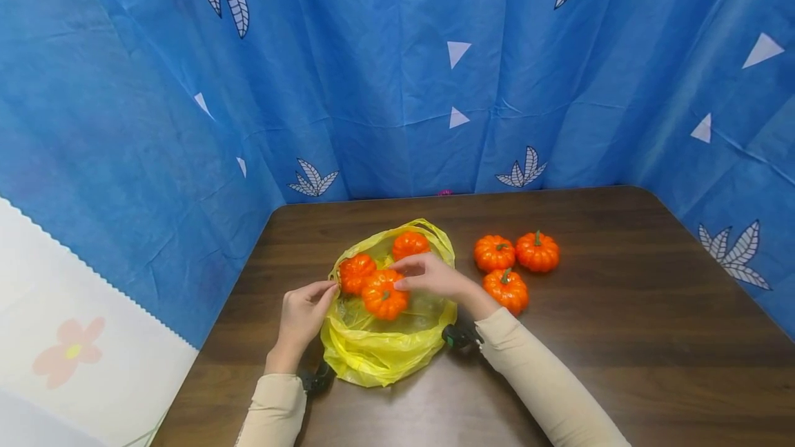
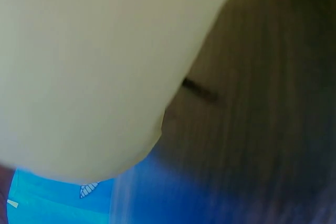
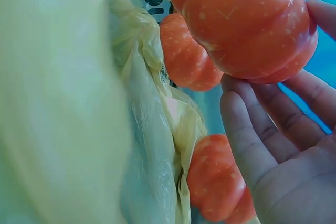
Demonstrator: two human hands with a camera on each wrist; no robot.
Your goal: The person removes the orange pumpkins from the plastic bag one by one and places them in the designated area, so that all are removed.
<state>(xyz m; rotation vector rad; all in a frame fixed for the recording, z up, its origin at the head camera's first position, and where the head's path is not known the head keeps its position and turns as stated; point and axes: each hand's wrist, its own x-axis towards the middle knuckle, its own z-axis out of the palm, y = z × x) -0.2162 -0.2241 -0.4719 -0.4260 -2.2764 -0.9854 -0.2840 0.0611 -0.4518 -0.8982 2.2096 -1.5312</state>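
The left hand (image 1: 299, 316) pinches the bag (image 1: 379, 357) nearer the tabletop (image 1: 621, 309)'s left edge; the right hand (image 1: 437, 278) pinches a pumpkin (image 1: 380, 301), probably light, stiff, slippery: grip its sides.

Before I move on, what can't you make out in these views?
Left wrist view: the left hand, out of sight; a blurred pale shape fills much of the frame.
Right wrist view: lettering on the yellow bag, partly hidden by the held pumpkin.
Right wrist view: part of the held pumpkin, cut off by the top edge.
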